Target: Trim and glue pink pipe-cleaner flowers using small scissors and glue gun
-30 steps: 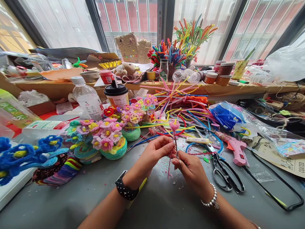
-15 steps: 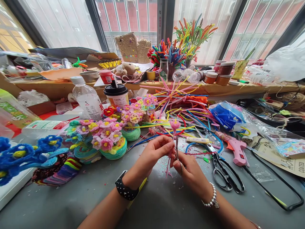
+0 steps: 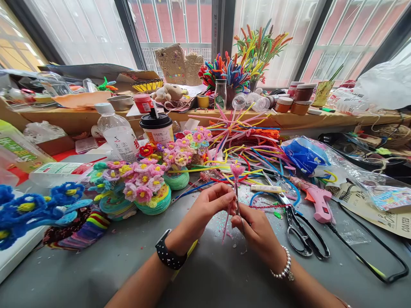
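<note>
My left hand, a dotted black watch strap on its wrist, pinches the stem of a pink pipe-cleaner flower. The bloom stands above the fingertips, and thin stem ends hang below them. My right hand, with a beaded bracelet at the wrist, is closed around small metal scissors. Their blades point up beside the stem, just under the bloom; whether they touch it I cannot tell. Pink fluff and glitter lie on the grey table beneath both hands.
On the left stand pots of pipe-cleaner flowers and a blue-flowered basket. Loose pipe cleaners lie behind my hands. To the right are large black-handled scissors, a glue stick and a corded pink glue gun.
The pink flower has tilted slightly to the right and its stem ends hang a little lower. My right fingers have shifted slightly on the small scissors.
</note>
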`<state>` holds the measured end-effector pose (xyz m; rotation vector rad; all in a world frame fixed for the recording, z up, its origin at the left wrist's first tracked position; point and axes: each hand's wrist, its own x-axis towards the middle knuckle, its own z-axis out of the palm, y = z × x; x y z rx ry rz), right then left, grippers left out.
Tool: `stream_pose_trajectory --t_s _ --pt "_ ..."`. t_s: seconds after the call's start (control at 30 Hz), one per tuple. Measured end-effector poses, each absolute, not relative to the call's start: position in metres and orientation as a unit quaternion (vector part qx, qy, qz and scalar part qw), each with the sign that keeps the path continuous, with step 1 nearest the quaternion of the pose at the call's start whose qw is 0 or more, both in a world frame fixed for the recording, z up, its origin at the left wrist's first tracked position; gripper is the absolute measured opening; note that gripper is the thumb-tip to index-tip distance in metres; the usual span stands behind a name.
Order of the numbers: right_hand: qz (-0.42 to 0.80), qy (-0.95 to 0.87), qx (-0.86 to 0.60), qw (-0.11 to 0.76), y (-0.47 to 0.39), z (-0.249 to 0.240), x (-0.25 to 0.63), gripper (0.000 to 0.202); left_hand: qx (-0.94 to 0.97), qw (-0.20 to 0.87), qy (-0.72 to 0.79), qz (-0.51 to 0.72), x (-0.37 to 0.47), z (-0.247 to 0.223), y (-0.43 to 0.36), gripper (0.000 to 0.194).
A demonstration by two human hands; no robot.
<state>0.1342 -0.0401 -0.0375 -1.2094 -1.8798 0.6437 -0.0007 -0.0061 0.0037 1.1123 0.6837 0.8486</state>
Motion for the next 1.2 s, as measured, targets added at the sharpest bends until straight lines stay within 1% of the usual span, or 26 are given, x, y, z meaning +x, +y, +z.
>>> stream_pose_trajectory --t_s 0.17,0.4,0.53,0.73,1.2 --pt "0.241 -0.745 -0.489 0.385 -0.0401 -0.0389 0.1349 0.053 0.507 0.707 0.312 0.383 -0.0002 0.0035 -0.0062 0.013" --pt "0.258 -0.742 -0.493 0.373 -0.0391 -0.0393 0.1347 0.056 0.541 0.666 0.331 0.393 -0.0001 0.0051 -0.0055 0.016" --pt "0.281 -0.744 -0.479 0.372 -0.0401 -0.0405 0.1325 0.057 0.545 0.668 0.327 0.387 -0.0004 0.0051 -0.0057 0.015" --pt "0.301 -0.743 -0.462 0.381 -0.0408 -0.0389 0.1329 0.055 0.554 0.667 0.325 0.379 -0.0004 0.0052 -0.006 0.016" --pt "0.293 -0.733 -0.482 0.381 -0.0399 -0.0411 0.134 0.056 0.558 0.664 0.317 0.384 -0.0002 0.0044 -0.0058 0.016"
